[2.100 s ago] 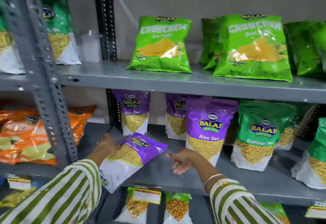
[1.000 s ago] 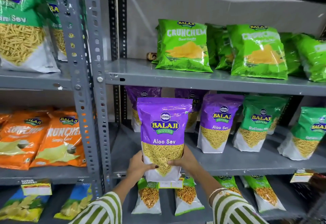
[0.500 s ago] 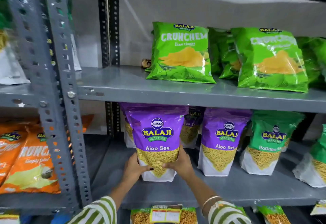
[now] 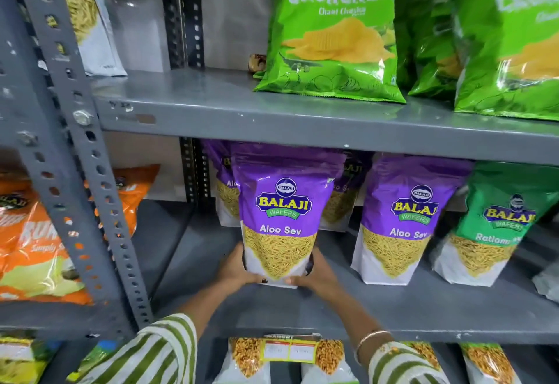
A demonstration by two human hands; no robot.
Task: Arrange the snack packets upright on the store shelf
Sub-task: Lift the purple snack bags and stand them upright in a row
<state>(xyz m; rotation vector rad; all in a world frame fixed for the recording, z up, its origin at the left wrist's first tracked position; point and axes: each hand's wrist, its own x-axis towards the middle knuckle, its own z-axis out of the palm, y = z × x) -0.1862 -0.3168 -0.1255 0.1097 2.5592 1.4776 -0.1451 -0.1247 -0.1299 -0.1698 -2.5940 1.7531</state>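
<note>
grey painted steel middle shelf [image 4: 272,311] of a slotted-angle rack, seen from above and in front; a perforated grey upright [image 4: 78,153] crosses the left foreground and a pale wall closes the back of the bay. the left hand [image 4: 234,270] and right hand [image 4: 317,271] are clamped on the lower corners of a purple-and-white "aloo sev" stand-up pouch [image 4: 281,220], which stands upright with its base on the middle shelf, near the front edge. more purple pouches [image 4: 225,181] stand behind it, and a second purple "aloo sev" pouch [image 4: 402,226] stands just beside it to the right, followed by a green "ratlami" pouch [image 4: 496,226]. both forearms end in green-and-white striped sleeves [image 4: 157,353]; a thin bangle [image 4: 370,338] circles the right wrist. the upper shelf [image 4: 211,111], scuffed along its front lip, carries bright green "crunchem" crisp bags [image 4: 332,38] leaning against the back. orange crisp bags [image 4: 36,241] lie in the neighbouring bay to the left. below, a yellow-bordered price label [image 4: 290,350] hangs on the shelf edge in front of further snack pouches [image 4: 245,359].
</note>
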